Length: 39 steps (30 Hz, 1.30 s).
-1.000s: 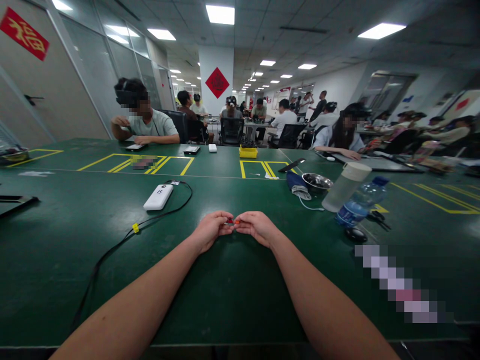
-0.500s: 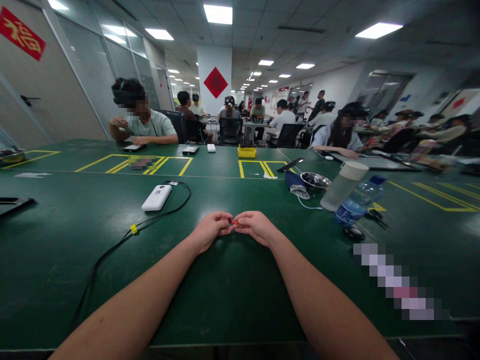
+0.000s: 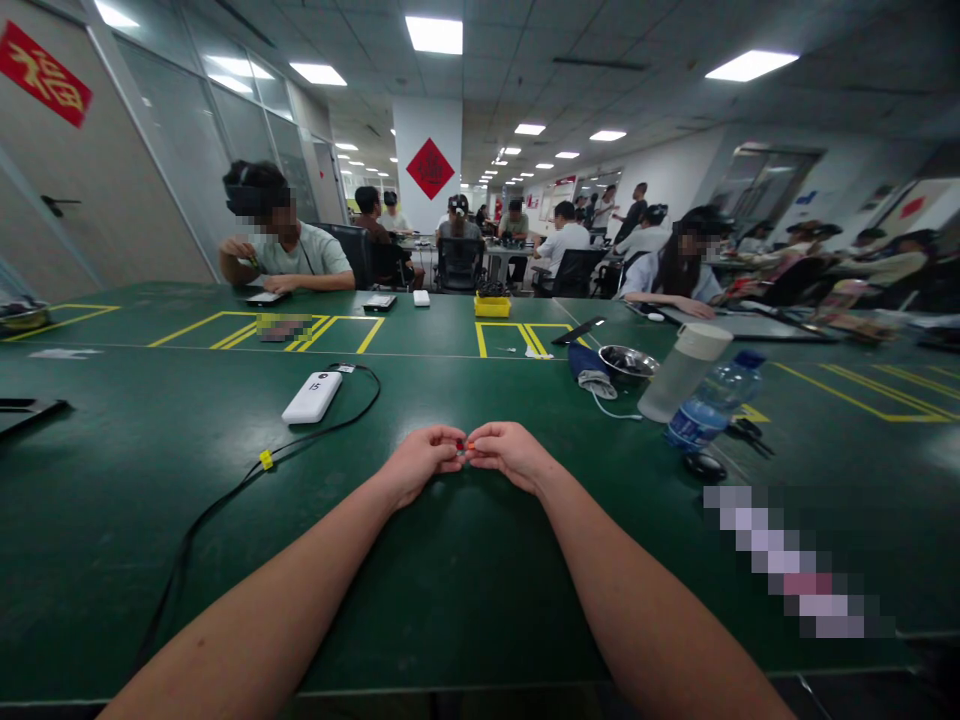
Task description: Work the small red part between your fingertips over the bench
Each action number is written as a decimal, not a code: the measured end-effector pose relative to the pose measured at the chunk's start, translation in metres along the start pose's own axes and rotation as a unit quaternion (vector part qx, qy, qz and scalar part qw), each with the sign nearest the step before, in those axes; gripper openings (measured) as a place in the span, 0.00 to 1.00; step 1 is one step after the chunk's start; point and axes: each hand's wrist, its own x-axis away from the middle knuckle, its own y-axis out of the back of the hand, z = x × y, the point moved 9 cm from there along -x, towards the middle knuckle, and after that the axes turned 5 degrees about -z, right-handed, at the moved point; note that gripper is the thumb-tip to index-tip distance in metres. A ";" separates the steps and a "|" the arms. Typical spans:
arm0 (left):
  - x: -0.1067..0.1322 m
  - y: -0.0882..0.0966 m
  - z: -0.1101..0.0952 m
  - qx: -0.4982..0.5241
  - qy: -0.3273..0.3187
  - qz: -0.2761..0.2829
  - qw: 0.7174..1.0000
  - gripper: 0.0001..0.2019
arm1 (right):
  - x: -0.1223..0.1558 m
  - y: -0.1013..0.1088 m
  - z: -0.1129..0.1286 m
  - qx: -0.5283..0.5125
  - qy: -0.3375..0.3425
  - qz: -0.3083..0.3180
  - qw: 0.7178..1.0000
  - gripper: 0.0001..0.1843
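My left hand (image 3: 421, 462) and my right hand (image 3: 514, 455) meet at the fingertips, low over the green table (image 3: 450, 590). Between the left thumb and fingers is a small dark red piece (image 3: 460, 446). A small orange piece (image 3: 471, 447) is pinched in the right fingertips. Both pieces are mostly covered by my fingers and too small to name by kind. They sit very close together; I cannot tell whether they touch or are joined.
Left of my hands lies a white power bank (image 3: 312, 398) with a black cable (image 3: 251, 475). To the right are a water bottle (image 3: 705, 405), a frosted tumbler (image 3: 681, 375), a metal bowl (image 3: 634, 362) and a black mouse (image 3: 704, 466). A yellow box (image 3: 492, 307) stands farther back; people sit beyond.
Both hands hold nearly the same pose, fingertips together. The view has shifted very slightly; nothing has been let go or picked up.
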 end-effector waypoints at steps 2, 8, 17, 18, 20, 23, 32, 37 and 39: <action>0.000 0.000 0.000 0.003 0.003 0.000 1.000 0.12 | 0.000 0.000 0.000 0.001 0.000 0.004 1.000 0.06; -0.003 0.003 0.004 0.020 0.005 0.000 1.000 0.12 | -0.002 0.000 -0.001 0.000 0.005 0.004 1.000 0.07; -0.006 0.006 0.007 0.022 0.004 -0.008 1.000 0.10 | -0.002 -0.002 0.001 -0.051 -0.015 0.003 0.999 0.11; -0.006 0.006 0.007 0.024 0.006 -0.008 1.000 0.10 | -0.002 -0.002 0.001 -0.060 -0.019 0.000 0.998 0.14; -0.006 0.007 0.008 0.032 0.012 -0.012 0.999 0.10 | -0.002 -0.002 0.001 -0.069 -0.029 -0.008 0.997 0.20; -0.006 0.008 0.008 0.040 0.021 -0.021 0.999 0.10 | -0.002 -0.002 0.000 -0.074 -0.042 -0.012 0.996 0.25; -0.004 0.006 0.005 0.047 0.030 -0.024 0.998 0.10 | -0.002 -0.001 -0.001 -0.067 -0.045 -0.011 0.997 0.25; -0.004 0.006 0.006 0.050 0.032 -0.022 0.998 0.10 | -0.001 -0.001 0.000 -0.064 -0.046 -0.012 0.997 0.24; -0.005 0.006 0.006 0.048 0.027 -0.017 0.998 0.11 | -0.001 -0.001 0.000 -0.068 -0.042 -0.012 0.997 0.21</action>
